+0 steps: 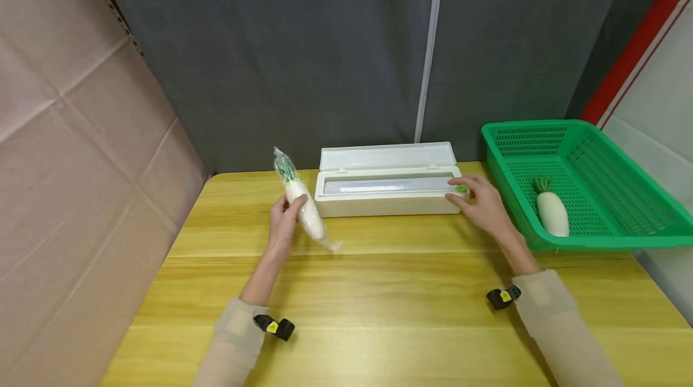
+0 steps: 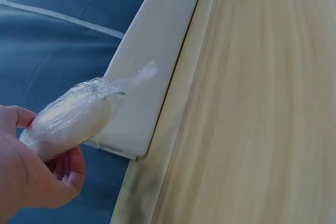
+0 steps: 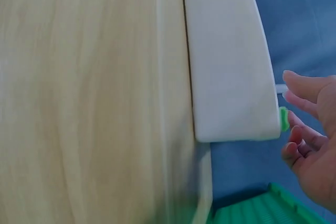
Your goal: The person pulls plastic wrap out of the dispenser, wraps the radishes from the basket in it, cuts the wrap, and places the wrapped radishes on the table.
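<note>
My left hand [image 1: 283, 221] grips a white radish [image 1: 310, 218] wrapped in clear plastic film, just left of a white cling film box [image 1: 387, 205]. The radish tilts, its green tops up and away, and a twisted tail of film [image 2: 142, 74] hangs off its lower end. The box lid [image 1: 387, 156] stands raised, with a roll of film [image 1: 387, 185] inside. At the box's right end is my right hand [image 1: 482, 203], thumb and forefinger apart. Its fingers are at a small green slider [image 3: 284, 119]; whether they touch it I cannot tell.
A green plastic basket [image 1: 612, 244] stands on the right of the wooden table [image 1: 379, 297], and a second white radish [image 1: 553, 213] with short green tops lies in it. Behind the table hangs a dark grey curtain [image 1: 271, 62]. A pale wall covering [image 1: 81, 164] rises at left.
</note>
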Motion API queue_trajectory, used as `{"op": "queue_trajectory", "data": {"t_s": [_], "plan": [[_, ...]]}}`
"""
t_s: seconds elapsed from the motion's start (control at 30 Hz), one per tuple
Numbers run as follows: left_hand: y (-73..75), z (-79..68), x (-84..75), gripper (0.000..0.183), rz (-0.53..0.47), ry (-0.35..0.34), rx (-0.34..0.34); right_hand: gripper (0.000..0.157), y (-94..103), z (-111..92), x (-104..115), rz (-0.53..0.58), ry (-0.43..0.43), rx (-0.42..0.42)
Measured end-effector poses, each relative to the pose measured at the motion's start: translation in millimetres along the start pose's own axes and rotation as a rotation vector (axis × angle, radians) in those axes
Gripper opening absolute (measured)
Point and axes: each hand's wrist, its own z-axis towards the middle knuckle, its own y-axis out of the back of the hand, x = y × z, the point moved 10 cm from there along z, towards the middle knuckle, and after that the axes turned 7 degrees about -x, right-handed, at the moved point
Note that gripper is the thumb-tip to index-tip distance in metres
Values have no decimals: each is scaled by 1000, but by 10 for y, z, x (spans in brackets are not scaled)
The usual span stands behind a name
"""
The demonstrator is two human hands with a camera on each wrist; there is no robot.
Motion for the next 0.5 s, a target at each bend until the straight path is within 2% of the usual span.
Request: {"op": "queue_trajectory", "data": {"t_s": [0.23,0.5], "plan": [[183,170,105,47,89,48,-5,25,-15,4,-109,-9,32,2],[400,373,168,49,220,57,-14,20,-37,31,-152,-10,48,9]]}}
